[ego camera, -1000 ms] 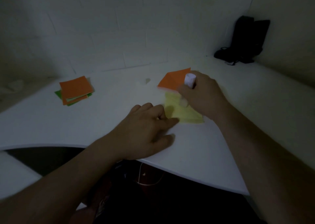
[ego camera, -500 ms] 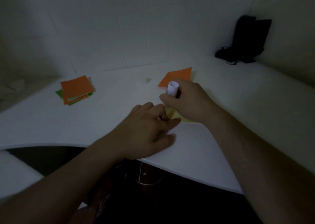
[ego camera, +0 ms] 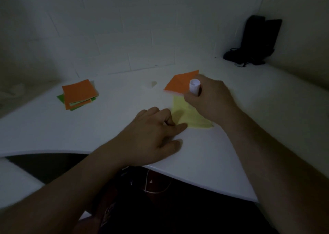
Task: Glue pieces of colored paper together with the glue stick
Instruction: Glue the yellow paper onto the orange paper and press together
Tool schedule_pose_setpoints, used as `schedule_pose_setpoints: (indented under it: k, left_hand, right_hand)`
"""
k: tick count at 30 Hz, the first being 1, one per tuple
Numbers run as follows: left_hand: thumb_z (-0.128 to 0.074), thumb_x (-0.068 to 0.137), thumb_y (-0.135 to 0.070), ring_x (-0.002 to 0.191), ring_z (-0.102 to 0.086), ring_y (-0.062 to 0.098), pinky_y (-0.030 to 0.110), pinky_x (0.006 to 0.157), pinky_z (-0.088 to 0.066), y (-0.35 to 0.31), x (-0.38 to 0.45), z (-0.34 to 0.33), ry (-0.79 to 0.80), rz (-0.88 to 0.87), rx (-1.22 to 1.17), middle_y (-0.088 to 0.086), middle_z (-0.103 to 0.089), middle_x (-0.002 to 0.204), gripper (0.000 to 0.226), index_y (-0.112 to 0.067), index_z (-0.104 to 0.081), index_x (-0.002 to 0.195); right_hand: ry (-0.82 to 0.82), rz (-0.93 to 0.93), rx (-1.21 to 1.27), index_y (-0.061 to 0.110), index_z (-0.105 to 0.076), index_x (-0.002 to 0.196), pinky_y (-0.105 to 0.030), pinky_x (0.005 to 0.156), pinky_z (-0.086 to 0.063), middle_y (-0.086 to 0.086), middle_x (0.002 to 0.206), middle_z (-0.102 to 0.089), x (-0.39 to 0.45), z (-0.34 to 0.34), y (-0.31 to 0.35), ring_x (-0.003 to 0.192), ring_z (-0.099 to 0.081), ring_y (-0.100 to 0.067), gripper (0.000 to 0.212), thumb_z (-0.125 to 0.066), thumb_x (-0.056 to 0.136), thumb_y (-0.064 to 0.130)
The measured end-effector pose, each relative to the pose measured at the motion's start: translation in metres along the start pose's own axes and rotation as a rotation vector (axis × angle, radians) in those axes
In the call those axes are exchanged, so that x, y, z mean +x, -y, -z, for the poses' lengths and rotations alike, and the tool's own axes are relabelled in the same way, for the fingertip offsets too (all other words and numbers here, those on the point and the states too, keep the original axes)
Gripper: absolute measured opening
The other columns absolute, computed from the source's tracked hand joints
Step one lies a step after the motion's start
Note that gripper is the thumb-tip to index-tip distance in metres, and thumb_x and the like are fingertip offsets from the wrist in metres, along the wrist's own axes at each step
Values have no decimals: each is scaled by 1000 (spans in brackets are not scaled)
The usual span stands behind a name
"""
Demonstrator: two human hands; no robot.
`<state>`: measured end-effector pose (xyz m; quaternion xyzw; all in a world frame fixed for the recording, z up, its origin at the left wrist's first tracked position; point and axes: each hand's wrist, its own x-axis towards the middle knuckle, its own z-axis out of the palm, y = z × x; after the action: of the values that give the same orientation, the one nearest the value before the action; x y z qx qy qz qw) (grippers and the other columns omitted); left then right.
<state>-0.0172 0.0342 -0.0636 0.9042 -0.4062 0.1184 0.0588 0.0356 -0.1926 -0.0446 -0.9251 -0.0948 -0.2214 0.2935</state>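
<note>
glue stick: white tube, upright, gripped in my right hand over the far edge of the yellow sheet | yellow paper: flat on the table, near corner under my left hand's fingertips | orange paper: flat, touching the yellow sheet's far end | spare stack: orange and green squares, well apart to the left

On the white surface a stack of orange and green paper squares lies far left; a yellow paper sheet lies centre, an orange paper square touching its far edge (overlap unclear); a black bag stands in the far right corner.
</note>
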Motion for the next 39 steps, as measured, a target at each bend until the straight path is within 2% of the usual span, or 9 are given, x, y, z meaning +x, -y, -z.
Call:
schedule_pose_setpoints:
  k: [4,8,11,16,21,26,30,36,39]
  left_hand:
    - [-39,100,-59,92,-48,20,40,80,-44,-1,1,0,-12,0,-17,-8,-47,104,56,-31,-60,143]
    - [-36,100,-60,92,-45,18,35,77,-36,-1,1,1,0,1,-8,-9,-45,104,57,-32,-59,144]
    - [-35,100,-60,93,-45,18,36,79,-38,-1,1,2,15,12,-5,-8,-46,105,57,-33,-58,145]
    - [-36,100,-60,92,-45,17,38,79,-40,-2,1,3,12,14,-21,-8,-46,104,57,-32,-58,144]
    - [-35,100,-61,94,-46,17,39,82,-42,-2,0,4,29,24,-15,-9,-46,104,57,-34,-57,146]
    - [-36,100,-60,96,-46,18,41,83,-44,-2,0,3,18,28,-24,-9,-46,105,57,-33,-57,145]
    - [-35,100,-60,95,-46,18,39,82,-43,-2,0,3,13,24,-15,-9,-46,105,58,-33,-57,146]
    - [-36,102,-59,94,-45,16,36,79,-39,0,-1,2,-2,2,-7,-10,-46,106,53,-37,-57,145]
    - [-37,103,-57,93,-45,15,36,78,-39,1,-1,1,-12,-10,-3,-11,-48,107,49,-41,-57,144]
  right_hand:
    - [-91,-14,123,31,-38,69,-22,53,-33,7,64,-49,0,10,5,57,-48,-2,33,-65,89,32]
    - [116,29,188,26,-43,67,-11,51,-34,10,61,-49,-5,1,15,55,-46,0,34,-67,89,34]
    - [197,63,175,24,-48,70,-15,53,-34,9,70,-55,-6,-1,12,59,-46,-3,30,-68,87,36]
    - [218,28,127,19,-49,73,-37,64,-46,-4,79,-62,-1,9,-1,71,-59,-20,30,-67,82,40]
    - [222,26,158,20,-49,63,-29,61,-42,-1,74,-61,-1,22,-12,70,-59,-18,33,-74,84,25]
    - [264,14,181,16,-50,63,-32,60,-39,5,65,-54,1,30,-26,59,-49,-10,32,-75,83,19]
    - [271,2,188,22,-48,60,-36,64,-40,0,68,-52,2,34,-29,63,-50,-18,38,-77,83,11]
    - [241,25,53,6,-42,64,-28,56,-34,1,65,-41,-1,40,-23,55,-39,-8,35,-70,84,12]
    - [165,18,-2,15,-34,63,-32,56,-28,2,63,-35,-1,42,-15,56,-34,-12,38,-63,86,15]
